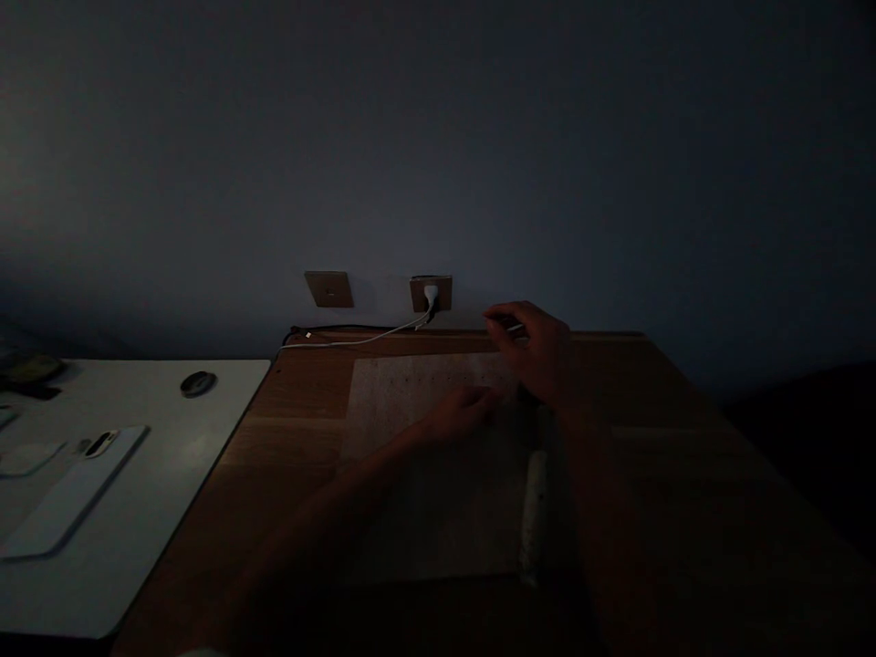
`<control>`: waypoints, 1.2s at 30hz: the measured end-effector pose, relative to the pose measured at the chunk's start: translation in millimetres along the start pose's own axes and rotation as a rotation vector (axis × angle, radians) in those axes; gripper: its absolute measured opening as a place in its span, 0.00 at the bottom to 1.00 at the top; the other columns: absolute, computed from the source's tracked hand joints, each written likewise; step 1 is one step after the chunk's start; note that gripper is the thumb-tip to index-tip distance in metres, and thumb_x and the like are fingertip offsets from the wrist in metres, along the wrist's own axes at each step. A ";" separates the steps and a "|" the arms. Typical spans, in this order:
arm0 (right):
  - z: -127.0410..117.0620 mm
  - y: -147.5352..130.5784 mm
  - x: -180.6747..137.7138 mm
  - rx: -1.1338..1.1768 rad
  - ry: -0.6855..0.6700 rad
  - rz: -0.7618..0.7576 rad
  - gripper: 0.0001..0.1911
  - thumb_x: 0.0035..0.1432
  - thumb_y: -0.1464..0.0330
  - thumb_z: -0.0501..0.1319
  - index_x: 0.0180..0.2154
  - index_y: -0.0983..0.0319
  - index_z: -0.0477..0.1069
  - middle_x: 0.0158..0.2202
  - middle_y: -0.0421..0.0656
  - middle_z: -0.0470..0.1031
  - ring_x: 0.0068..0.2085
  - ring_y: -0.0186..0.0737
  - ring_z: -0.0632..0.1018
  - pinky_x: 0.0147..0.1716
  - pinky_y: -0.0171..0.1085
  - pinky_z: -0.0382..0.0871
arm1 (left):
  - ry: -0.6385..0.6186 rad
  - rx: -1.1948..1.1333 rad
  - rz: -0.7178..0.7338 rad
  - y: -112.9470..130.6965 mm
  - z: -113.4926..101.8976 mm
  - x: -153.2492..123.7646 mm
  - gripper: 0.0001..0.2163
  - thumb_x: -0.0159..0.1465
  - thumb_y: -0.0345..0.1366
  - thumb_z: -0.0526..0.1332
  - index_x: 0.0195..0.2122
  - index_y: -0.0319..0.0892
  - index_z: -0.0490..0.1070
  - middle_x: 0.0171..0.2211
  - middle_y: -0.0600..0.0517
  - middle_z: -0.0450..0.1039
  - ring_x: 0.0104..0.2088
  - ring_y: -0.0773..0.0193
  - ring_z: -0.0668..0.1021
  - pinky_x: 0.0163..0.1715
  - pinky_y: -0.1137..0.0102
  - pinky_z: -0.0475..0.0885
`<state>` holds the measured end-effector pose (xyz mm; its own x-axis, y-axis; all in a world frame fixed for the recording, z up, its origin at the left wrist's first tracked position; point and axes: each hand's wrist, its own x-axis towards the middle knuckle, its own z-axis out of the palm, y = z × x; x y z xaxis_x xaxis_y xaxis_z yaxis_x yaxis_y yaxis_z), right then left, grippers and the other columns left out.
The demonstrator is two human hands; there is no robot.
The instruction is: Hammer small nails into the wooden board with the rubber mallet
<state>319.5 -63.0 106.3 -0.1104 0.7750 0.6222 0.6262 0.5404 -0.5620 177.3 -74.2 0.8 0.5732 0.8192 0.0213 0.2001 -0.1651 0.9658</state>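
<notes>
Squinting in this dim light, so I'm placing everything off the pale sheet [438, 511] on my wooden worktop [274, 438]. Well left of the sheet, on a white worktop [164, 502], there's a pale phone-like slab [82, 493], then a dark round thing [198, 383] nearer the sheet. That one could be a small tin, the only maybe-container I can make out, and no clue what's in it. Beyond the sheet, a white plug [431, 294] sits in the wall, cable [342, 343] trailing left. The sheet itself looks flat and thin; I'd guess light, fairly stiff, best held by its edges. My left hand [469, 411] is over its far half, fingers curled, and I honestly can't tell if they've got anything. My right hand [537, 351] is by its far right corner, fingers bent towards the thumb; can't tell if something thin is pinched there. Nearer me, along the sheet's right side, lies a pale stick [533, 506]: probably light, rigid, a bit rolly, so grab it mid-length.
</notes>
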 end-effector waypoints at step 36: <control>-43.7 48.1 -223.0 -0.362 -0.148 0.660 0.32 0.57 0.46 0.55 0.52 0.61 0.75 0.53 0.56 0.79 0.53 0.63 0.79 0.52 0.60 0.73 | 0.603 0.338 -0.236 -3.0 -41.9 -250.1 0.20 0.66 0.43 0.57 0.58 0.45 0.69 0.61 0.44 0.71 0.60 0.50 0.74 0.62 0.55 0.69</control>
<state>408.0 -224.2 -35.7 0.2877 0.9494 0.1258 0.8089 -0.1706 -0.5626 0.1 -255.6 3.4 -0.0331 0.9979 0.0556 0.5545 -0.0279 0.8317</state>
